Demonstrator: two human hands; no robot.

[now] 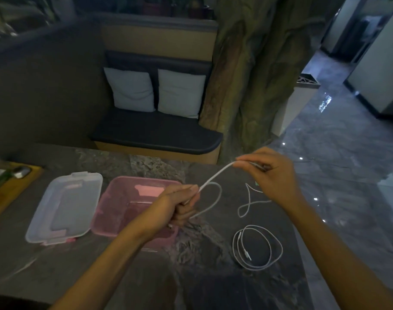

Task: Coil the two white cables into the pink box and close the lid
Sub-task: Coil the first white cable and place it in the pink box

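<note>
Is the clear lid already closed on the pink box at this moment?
No, the clear lid lies flat on the table to the left of the open pink box.

Two white cables: one cable stretched at mid-frame, one coiled cable at lower right. One pink box, one clear lid, two hands, two pillows at upper centre.

A restaurant or lounge booth here: padded bench with two pillows top centre, marble table, glossy lobby floor right.
</note>
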